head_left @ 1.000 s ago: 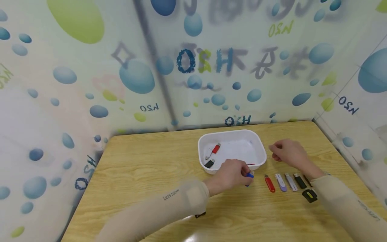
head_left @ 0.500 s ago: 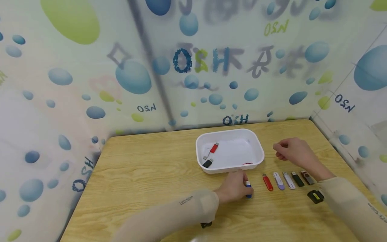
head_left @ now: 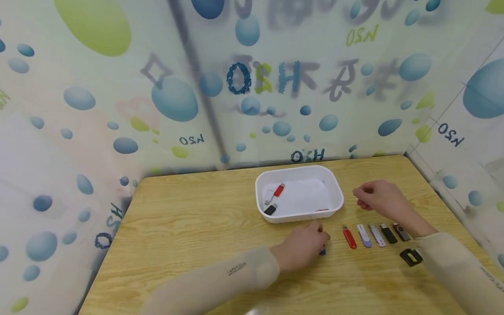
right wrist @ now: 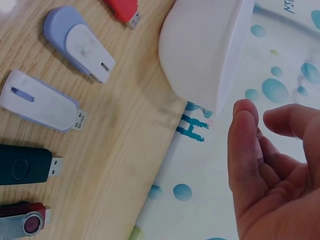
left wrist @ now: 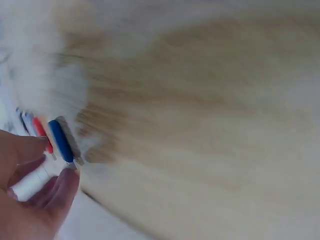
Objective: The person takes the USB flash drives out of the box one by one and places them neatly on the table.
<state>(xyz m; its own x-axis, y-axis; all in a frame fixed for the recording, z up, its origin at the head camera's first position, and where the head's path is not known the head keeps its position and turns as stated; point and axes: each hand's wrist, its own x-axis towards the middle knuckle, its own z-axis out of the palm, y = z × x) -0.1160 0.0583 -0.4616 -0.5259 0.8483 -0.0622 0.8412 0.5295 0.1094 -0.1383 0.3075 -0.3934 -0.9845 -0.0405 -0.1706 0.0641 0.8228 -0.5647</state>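
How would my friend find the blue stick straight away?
On the wooden table, find the white tub. In front of it is the person's left hand, with the blue stick by its fingers, partly hidden in the head view. It is left of the red stick on the table, and its deep blue colour sets it apart.

We see a pale far wall (head_left: 224,118), blue and green drops, mirrored lettering | left wall (head_left: 43,170), right wall (head_left: 476,148) patterned alike | below, our wood-grain table (head_left: 189,223), glare along its near side
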